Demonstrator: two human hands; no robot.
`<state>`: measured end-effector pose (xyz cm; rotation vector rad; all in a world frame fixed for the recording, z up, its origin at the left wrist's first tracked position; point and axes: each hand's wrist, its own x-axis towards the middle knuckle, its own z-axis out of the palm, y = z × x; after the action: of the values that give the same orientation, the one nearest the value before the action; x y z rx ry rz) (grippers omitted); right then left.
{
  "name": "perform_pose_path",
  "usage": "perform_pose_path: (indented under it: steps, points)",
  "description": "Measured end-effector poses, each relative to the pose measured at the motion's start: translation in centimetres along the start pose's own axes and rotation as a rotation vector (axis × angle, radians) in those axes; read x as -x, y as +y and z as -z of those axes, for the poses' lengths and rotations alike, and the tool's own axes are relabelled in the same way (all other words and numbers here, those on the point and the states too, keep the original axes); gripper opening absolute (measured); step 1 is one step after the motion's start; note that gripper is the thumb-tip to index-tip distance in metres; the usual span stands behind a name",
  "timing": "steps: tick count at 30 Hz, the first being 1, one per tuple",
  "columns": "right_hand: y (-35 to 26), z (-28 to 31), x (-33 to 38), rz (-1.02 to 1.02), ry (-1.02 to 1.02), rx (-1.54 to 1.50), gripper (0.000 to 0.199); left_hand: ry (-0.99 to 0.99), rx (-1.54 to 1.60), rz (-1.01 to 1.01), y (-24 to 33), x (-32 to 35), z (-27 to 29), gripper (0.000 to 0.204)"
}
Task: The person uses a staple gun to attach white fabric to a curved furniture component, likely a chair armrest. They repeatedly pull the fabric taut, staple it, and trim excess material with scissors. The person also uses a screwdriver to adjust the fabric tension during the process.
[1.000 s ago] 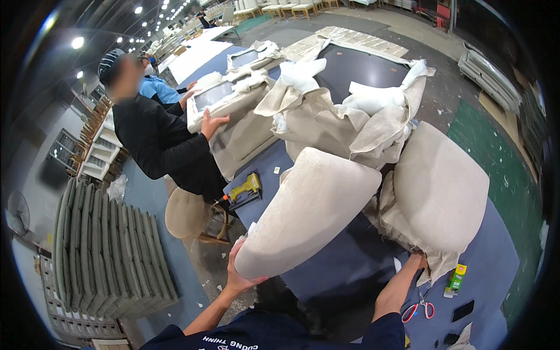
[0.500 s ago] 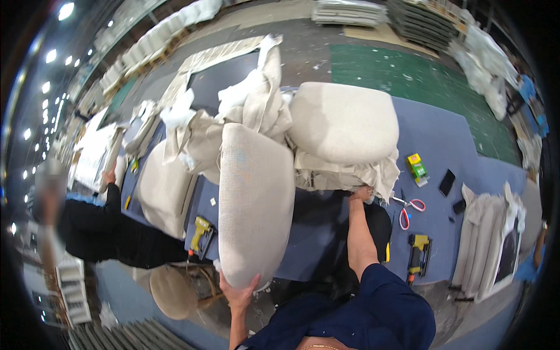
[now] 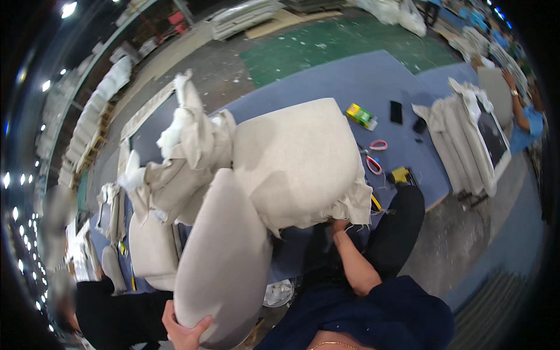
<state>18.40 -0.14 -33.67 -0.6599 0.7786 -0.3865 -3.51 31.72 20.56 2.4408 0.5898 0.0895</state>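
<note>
A beige upholstered chair pad (image 3: pixel 224 256) stands on its narrow end at the table's near edge, tilted. My left hand (image 3: pixel 185 328) grips its lower left edge, thumb across the front face. Another beige upholstered pad (image 3: pixel 297 160) lies on the blue-grey table, frayed fabric (image 3: pixel 354 201) hanging from its near right corner. My right hand (image 3: pixel 338 226) reaches to the underside of that near edge, where the fabric hides its fingers. Red-handled scissors (image 3: pixel 373 165) and a yellow-and-black staple gun (image 3: pixel 401 175) lie to its right.
A green-and-yellow box (image 3: pixel 361 116) and a dark phone (image 3: pixel 396 112) lie farther back. Loose covers with white padding (image 3: pixel 186 140) are heaped at left. Upholstered panels (image 3: pixel 466 140) stand at right. A co-worker in black (image 3: pixel 116 312) is at left, another in blue (image 3: pixel 525 131) at right.
My view has swung to the right. The pad in my left hand has moved lower and nearer, leaning more. My right hand stays at the other pad's near edge.
</note>
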Motion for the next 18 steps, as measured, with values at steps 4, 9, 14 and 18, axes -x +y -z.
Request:
perform_pose_path:
  steps: [4,9,14,18]
  points:
    - [-3.7,8.9,1.0,0.003,-0.06,0.017,0.061,-0.063,0.087,-0.003,3.3,-2.5,2.2,0.056]
    - [-7.6,13.4,1.8,0.011,-0.05,0.119,0.061,-0.166,-0.037,-0.031,7.8,-5.7,4.2,0.057]
    - [-11.3,15.2,1.9,0.142,-0.162,0.407,0.06,-0.086,-0.217,-0.026,11.8,-7.3,5.5,0.065]
    - [-15.5,15.7,2.3,0.9,-0.213,1.118,0.06,0.283,-0.259,-0.09,13.6,-5.4,8.7,0.097]
